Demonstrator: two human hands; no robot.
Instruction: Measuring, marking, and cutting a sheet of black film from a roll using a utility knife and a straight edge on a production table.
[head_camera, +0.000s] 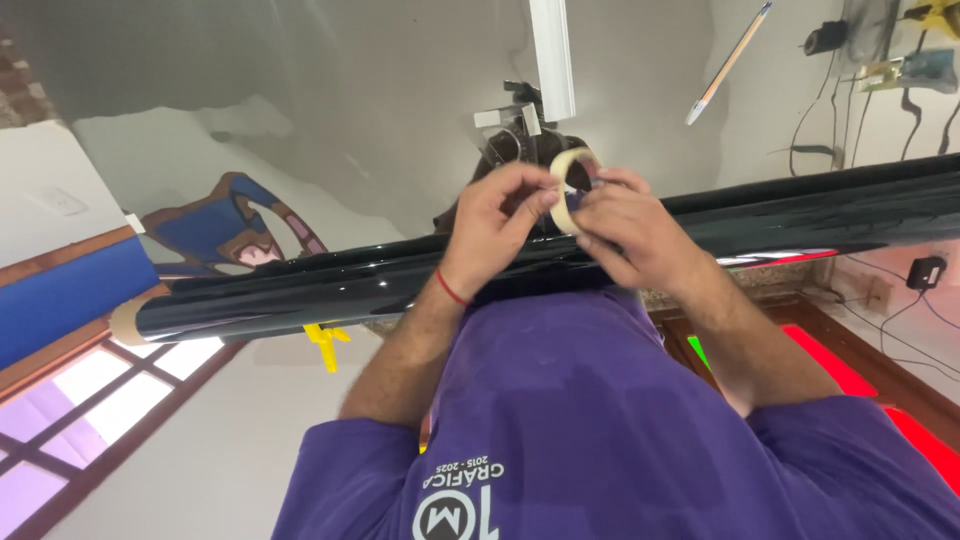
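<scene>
Tape roll: cream masking tape, ring shape, seen near edge-on; lower half hidden behind fingers, core opening partly visible at top. It sits just above the middle of the black roll, held between both hands.

Left hand: fingers curled, thumb and forefinger pinched on the tape roll's left side; red band at the wrist. Right hand: fingers bent, closed on the tape roll's right side; whether a loose tape end is being pulled cannot be told.

Black roll: long, glossy, runs across the whole view, tan core end showing at far left, right end cut off by the frame edge. Its middle is hidden by hands.

Yellow clip hangs below it. Pen at upper right. Purple shirt fills the lower view.
</scene>
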